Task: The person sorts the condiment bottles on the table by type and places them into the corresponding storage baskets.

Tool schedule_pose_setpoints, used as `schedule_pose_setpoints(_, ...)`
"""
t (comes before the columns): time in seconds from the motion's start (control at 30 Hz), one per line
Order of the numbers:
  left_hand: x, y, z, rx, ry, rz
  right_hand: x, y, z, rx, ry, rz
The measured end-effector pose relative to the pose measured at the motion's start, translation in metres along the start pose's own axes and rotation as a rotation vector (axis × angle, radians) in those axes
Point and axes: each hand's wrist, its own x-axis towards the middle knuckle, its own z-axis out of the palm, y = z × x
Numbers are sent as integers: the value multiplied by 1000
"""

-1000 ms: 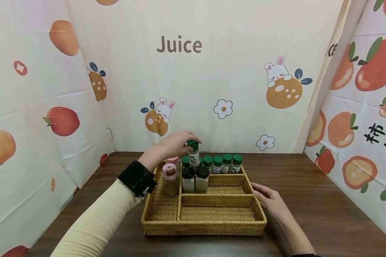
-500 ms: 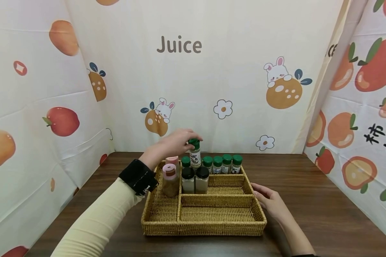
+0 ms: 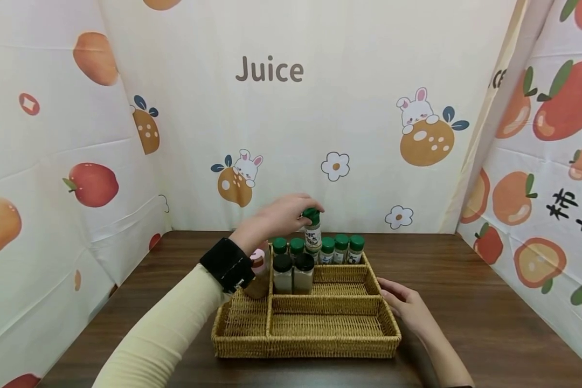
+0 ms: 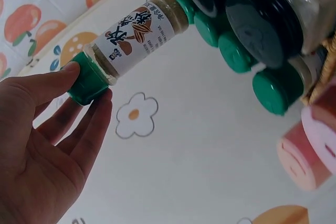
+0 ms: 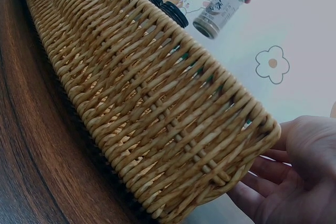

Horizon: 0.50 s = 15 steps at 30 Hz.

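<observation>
My left hand [image 3: 286, 213] pinches the green cap of a spice jar [image 3: 312, 234] from above, thumb on one side and fingers on the other. The jar has a white label and hangs above the back row of the wicker basket [image 3: 334, 346], overlapping a green-capped jar behind. The left wrist view shows its whole label [image 4: 139, 35] and glass bottom. My right hand [image 3: 409, 310] rests against the basket's right side; in the right wrist view its extended fingers [image 5: 268, 169] reach round the wicker corner.
Several green-capped jars [image 3: 341, 248] line the back compartment. Two black-capped jars [image 3: 283, 276] stand in the middle one. At left, a pink-capped jar [image 3: 257, 280] is partly hidden by the left wrist. Printed cloth walls enclose the brown table [image 3: 504, 323].
My left hand has moved to the right with the spice jar, along the back row. Its wrist now covers more of the pink-capped jars. The right hand stays at the basket's side.
</observation>
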Motion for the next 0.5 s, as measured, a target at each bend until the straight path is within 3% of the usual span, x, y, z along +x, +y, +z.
schedule_pose_setpoints(0.27,20,19,12,11,-58,13,-1,-1,-2,-14,3,-21)
schedule_pose_setpoints(0.5,41,37,25,82,-88,38,-2,0,-1,-12,12,-37)
